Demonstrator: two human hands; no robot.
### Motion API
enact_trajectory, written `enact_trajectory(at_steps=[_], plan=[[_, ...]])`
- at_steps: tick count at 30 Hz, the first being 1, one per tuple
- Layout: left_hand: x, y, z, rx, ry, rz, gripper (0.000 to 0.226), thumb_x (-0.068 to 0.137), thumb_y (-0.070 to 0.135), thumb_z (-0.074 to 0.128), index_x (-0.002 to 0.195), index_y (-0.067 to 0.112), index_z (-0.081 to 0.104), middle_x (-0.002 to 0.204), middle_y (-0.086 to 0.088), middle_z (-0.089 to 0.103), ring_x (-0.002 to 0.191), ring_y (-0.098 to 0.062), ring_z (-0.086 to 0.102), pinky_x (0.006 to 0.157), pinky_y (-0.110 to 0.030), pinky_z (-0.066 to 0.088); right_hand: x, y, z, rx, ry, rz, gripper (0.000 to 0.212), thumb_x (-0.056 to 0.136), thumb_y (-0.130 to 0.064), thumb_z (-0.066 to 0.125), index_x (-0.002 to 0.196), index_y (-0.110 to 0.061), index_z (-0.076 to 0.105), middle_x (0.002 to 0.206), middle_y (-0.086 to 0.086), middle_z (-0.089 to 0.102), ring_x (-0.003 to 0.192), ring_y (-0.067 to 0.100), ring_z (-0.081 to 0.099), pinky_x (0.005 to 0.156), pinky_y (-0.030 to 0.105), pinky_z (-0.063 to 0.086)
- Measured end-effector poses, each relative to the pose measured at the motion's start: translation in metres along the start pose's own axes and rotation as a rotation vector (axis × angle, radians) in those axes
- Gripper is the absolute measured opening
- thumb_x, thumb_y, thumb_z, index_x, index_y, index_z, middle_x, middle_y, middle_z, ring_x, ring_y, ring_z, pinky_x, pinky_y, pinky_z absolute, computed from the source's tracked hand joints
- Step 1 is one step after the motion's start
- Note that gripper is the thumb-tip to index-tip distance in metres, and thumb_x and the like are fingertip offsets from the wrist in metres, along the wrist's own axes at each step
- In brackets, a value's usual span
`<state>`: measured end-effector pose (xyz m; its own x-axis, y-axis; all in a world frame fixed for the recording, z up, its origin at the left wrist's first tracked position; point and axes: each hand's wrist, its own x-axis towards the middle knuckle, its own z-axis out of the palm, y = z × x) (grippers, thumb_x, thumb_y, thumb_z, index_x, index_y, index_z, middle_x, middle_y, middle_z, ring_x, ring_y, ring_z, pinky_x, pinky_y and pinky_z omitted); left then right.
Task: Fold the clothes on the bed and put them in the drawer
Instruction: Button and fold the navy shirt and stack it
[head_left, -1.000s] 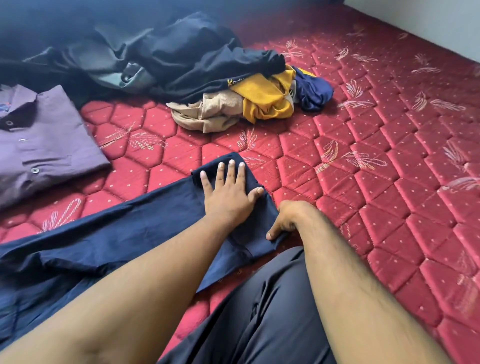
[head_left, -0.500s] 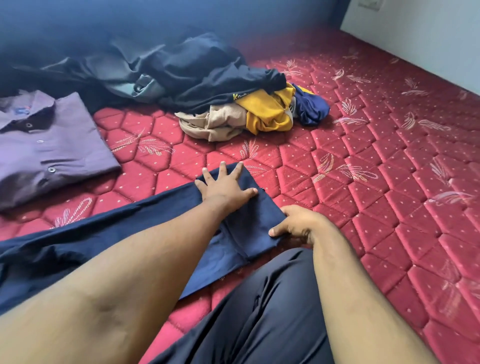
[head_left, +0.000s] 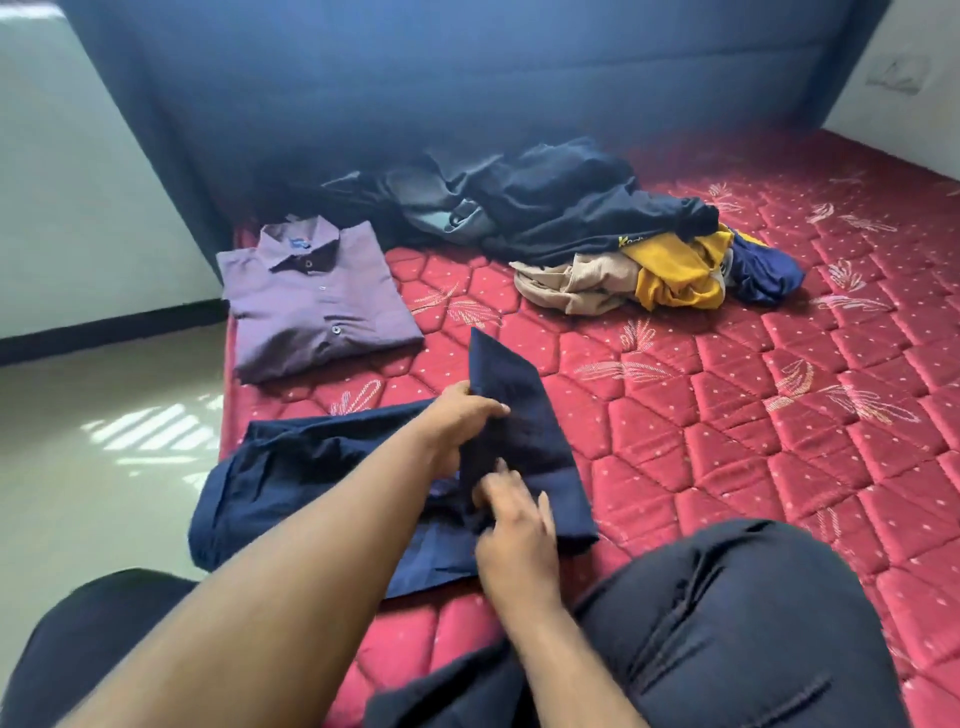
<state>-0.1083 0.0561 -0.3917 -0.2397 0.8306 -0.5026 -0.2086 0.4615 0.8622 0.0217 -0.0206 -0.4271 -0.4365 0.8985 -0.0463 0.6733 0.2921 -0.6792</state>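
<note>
So the bed (head_left: 727, 415) has a red quilted mattress with a hexagon stitch pattern and little pale leaf motifs, no sheet on it. Behind it sits a dark blue padded headboard (head_left: 467, 78) running across the back. Pale walls on both sides, the left wall (head_left: 78, 182) has a black skirting strip along the bottom, and the right wall (head_left: 924, 114) carries a switch plate (head_left: 897, 77) up high. Floor (head_left: 104, 467) is glossy cream tile with striped sunlight (head_left: 150, 434) on it

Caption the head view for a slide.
Both hands, left and right, lift navy trousers' end beside a folded purple shirt.
</note>
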Motion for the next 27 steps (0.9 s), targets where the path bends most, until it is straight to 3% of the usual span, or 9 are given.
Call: enact_trajectory(at_steps=[3,5,9,14,16,17,20,23,27], plan=[[0.000,0.000,-0.002,-0.133,0.048,-0.002,0.027,0.089,-0.009,0.054,0.109,0.008,0.059,0.088,-0.016,0.065,0.071,-0.027,0.063,0.068,-0.038,0.055,0.007,0.006,-0.010,0.066,0.072,-0.030,0.048,0.065,0.003,0.028,0.098,-0.006,0.062,0.153,0.007,0.040,0.145,0.025,0.032,0.118,0.046,0.016],[0.004,0.018,0.023,-0.177,-0.004,0.036,0.029,0.091,-0.012,0.048,0.101,0.014,0.056,0.082,-0.011,0.060,0.067,-0.023,0.058,0.063,-0.034,0.052,0.016,0.011,-0.032,0.126,0.196,0.008,0.040,0.067,0.020,0.035,0.090,-0.001,0.061,0.150,0.011,0.042,0.144,0.028,0.034,0.115,0.040,0.024],[0.016,0.060,0.085,-0.219,-0.148,0.142,0.035,0.093,-0.014,0.042,0.111,0.015,0.050,0.076,-0.008,0.051,0.063,-0.017,0.050,0.059,-0.029,0.046,0.036,0.027,-0.095,0.211,0.431,0.032,0.049,0.068,0.027,0.034,0.087,-0.013,0.056,0.140,0.012,0.054,0.133,0.028,0.049,0.086,0.018,0.034],[0.018,0.090,0.108,-0.316,-0.184,0.178,0.027,0.093,-0.009,0.044,0.102,0.013,0.058,0.089,-0.015,0.063,0.079,-0.028,0.061,0.076,-0.038,0.053,0.044,0.034,-0.127,0.202,0.575,-0.109,0.053,0.068,0.028,0.035,0.109,0.008,0.060,0.120,0.013,0.065,0.123,0.017,0.055,0.102,0.022,0.041],[0.015,0.081,0.089,-0.308,-0.124,0.200,0.027,0.091,-0.009,0.044,0.096,0.014,0.057,0.087,-0.015,0.063,0.083,-0.029,0.061,0.077,-0.039,0.053,0.041,0.032,-0.111,0.179,0.506,-0.148,0.054,0.066,0.020,0.035,0.110,0.004,0.062,0.121,0.017,0.065,0.119,0.020,0.058,0.102,0.018,0.039],[0.013,0.070,0.075,-0.299,-0.089,0.195,0.028,0.090,-0.010,0.044,0.097,0.015,0.057,0.087,-0.014,0.063,0.082,-0.028,0.061,0.075,-0.038,0.053,0.037,0.030,-0.098,0.171,0.433,-0.160,0.054,0.064,0.013,0.034,0.107,-0.001,0.063,0.126,0.016,0.064,0.124,0.023,0.056,0.106,0.023,0.038],[0.005,0.024,0.021,-0.278,0.032,0.133,0.031,0.089,-0.008,0.045,0.105,0.013,0.059,0.092,-0.017,0.067,0.075,-0.026,0.063,0.070,-0.038,0.055,0.019,0.018,-0.047,0.164,0.144,-0.149,0.069,0.060,0.001,0.030,0.119,-0.010,0.062,0.143,0.007,0.052,0.136,0.024,0.045,0.119,0.030,0.019],[-0.014,-0.013,-0.030,-0.295,0.130,0.071,0.033,0.091,-0.007,0.045,0.113,0.011,0.059,0.090,-0.015,0.070,0.065,-0.024,0.066,0.056,-0.032,0.056,0.003,0.003,-0.006,0.035,-0.067,-0.223,0.086,0.062,-0.004,0.027,0.146,-0.020,0.042,0.155,-0.001,0.036,0.147,0.019,0.027,0.119,0.026,0.003],[-0.037,-0.040,-0.080,-0.312,0.215,0.096,0.030,0.092,-0.008,0.044,0.101,0.014,0.063,0.087,-0.011,0.072,0.066,-0.021,0.067,0.054,-0.028,0.056,-0.008,-0.020,0.025,-0.127,-0.242,-0.327,0.086,0.069,-0.008,0.024,0.154,-0.027,0.025,0.161,-0.007,0.021,0.150,0.014,0.013,0.119,0.032,-0.005]])
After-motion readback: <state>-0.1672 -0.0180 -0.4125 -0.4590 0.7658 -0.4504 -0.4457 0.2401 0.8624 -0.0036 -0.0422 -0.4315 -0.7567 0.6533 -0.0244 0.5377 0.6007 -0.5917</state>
